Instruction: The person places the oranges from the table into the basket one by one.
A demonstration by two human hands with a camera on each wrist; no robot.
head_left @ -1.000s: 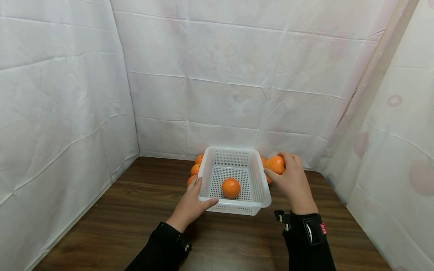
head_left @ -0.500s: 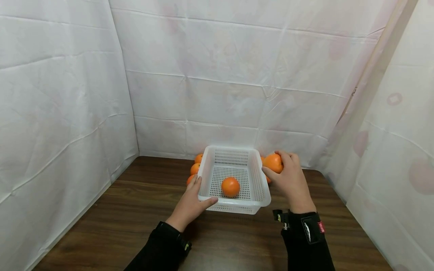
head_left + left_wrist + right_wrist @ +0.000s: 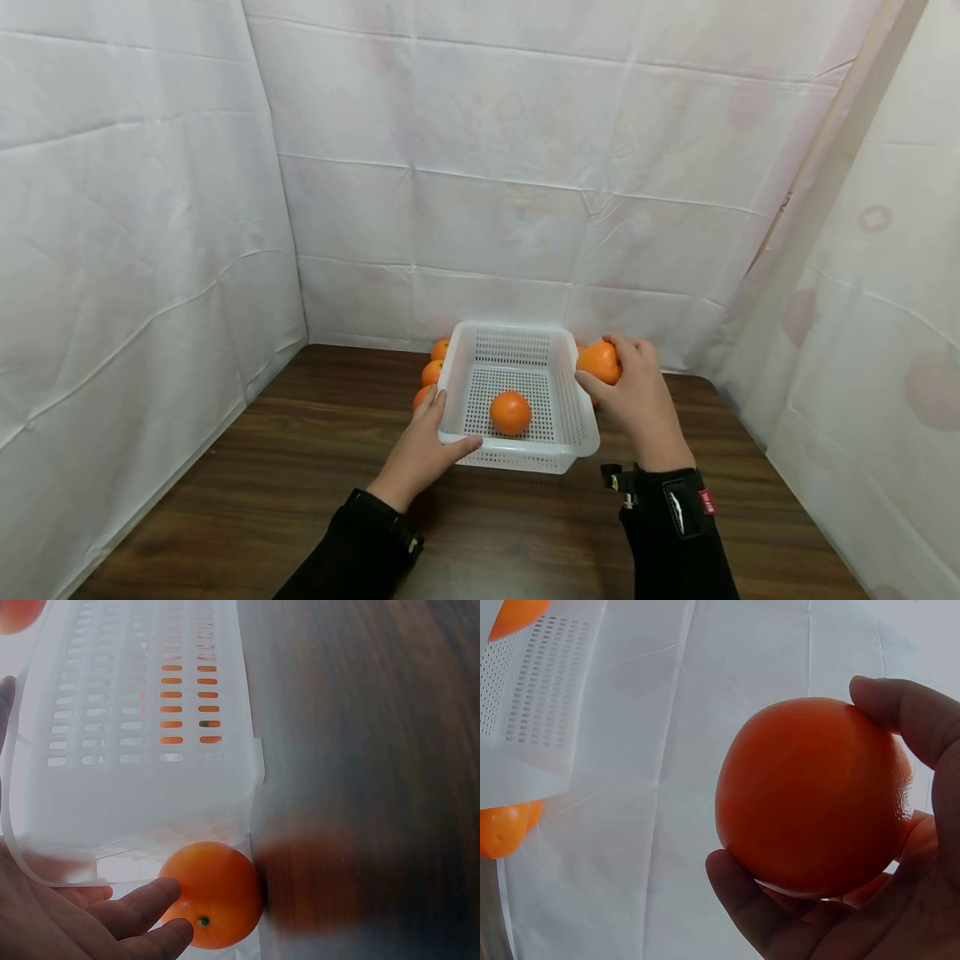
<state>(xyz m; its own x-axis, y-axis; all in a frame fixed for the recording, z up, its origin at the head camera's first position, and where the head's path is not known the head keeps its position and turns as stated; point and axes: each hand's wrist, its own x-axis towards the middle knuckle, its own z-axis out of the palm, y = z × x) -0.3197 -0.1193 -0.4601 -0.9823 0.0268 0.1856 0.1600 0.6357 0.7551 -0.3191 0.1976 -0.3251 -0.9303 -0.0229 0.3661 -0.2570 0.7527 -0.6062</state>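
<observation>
Right hand [image 3: 639, 406] holds one orange [image 3: 600, 362], thumb on one side, fingers [image 3: 739, 889] curled round the other; the fruit sits just beside the basket's right rim, outside it. The right wrist view shows this grip closely, with a white curtain [image 3: 480, 167] behind the fruit. Left hand [image 3: 420, 454] is at the near-left corner of a white perforated basket [image 3: 517, 447], spread wide: thumb over the near rim, fingers nearly straight along the left side. The basket is on a brown wood-grain tabletop [image 3: 315, 500], with a single orange, the inner orange [image 3: 510, 413], on its floor toward the near end. Along the basket's left side, three more fruits, the left-side oranges [image 3: 432, 374], show in a row, each partly covered by the basket or the left hand. One of them (a small green stem spot faces the left wrist camera) lies just by the left fingertips; whether they touch it cannot be told. On the basket's right side, a little orange colour shows low beside the right hand, a right-side orange [image 3: 596, 401] mostly hidden. Both arms wear black sleeves [image 3: 671, 542]; a red tag [image 3: 707, 501] is on the right one.
</observation>
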